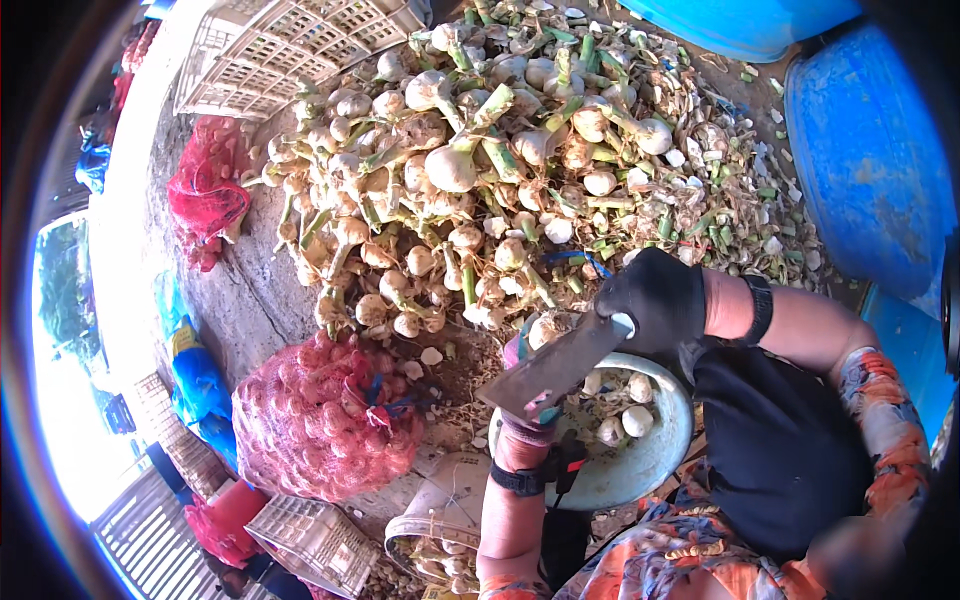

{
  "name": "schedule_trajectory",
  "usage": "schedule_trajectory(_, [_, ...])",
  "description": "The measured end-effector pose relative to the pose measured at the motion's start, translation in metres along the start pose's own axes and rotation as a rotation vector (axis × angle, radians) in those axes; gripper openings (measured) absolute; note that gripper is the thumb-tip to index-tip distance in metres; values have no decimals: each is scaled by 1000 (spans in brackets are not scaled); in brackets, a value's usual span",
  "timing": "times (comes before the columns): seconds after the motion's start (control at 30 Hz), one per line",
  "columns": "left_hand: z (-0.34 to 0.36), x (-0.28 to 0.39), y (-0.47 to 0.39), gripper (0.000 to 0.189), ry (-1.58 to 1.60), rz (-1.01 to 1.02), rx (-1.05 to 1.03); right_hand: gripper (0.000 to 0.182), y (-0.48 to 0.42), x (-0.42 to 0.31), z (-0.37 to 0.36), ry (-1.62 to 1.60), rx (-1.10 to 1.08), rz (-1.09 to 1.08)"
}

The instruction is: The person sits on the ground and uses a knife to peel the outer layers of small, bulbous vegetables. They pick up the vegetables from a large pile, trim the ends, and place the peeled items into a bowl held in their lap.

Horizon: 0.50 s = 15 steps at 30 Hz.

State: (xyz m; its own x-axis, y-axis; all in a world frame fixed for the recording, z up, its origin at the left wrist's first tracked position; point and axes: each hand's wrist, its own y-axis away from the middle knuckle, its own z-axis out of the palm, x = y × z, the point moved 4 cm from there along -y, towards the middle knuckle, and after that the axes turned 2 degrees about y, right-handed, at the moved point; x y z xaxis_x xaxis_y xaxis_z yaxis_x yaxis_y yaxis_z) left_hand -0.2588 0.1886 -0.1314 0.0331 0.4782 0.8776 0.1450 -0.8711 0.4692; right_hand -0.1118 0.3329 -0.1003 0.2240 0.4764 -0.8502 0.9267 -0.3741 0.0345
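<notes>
My right hand (654, 300), in a black glove, grips a cleaver (559, 364) with a broad, dull metal blade. The blade slants across in front of my left hand (527, 429), which wears a pink and teal glove and is largely hidden. At the blade's upper edge a garlic bulb (550, 328) shows against the left glove's fingers, seemingly held there. Below both hands sits a pale blue basin (664, 457) holding several whitish garlic bulbs (637, 421). Beyond them, a large heap of garlic with cut stalks (450, 169) covers the ground.
A full red mesh bag of garlic (322, 420) stands left of the basin, near a tipped bucket (442, 491) with garlic inside. Plastic crates (300, 52) lie at the upper left and lower left. Big blue tubs (870, 165) line the right side. Peel scraps (720, 202) litter the ground.
</notes>
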Motion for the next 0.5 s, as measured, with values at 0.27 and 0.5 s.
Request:
schedule_trajectory(0.27, [8,64,-24,65,529,6,-77,18,36,81,6,-185,188,468])
schedule_trajectory(0.5, [44,42,-30,62,1088,95,21,26,33,40,31,-867,76,526])
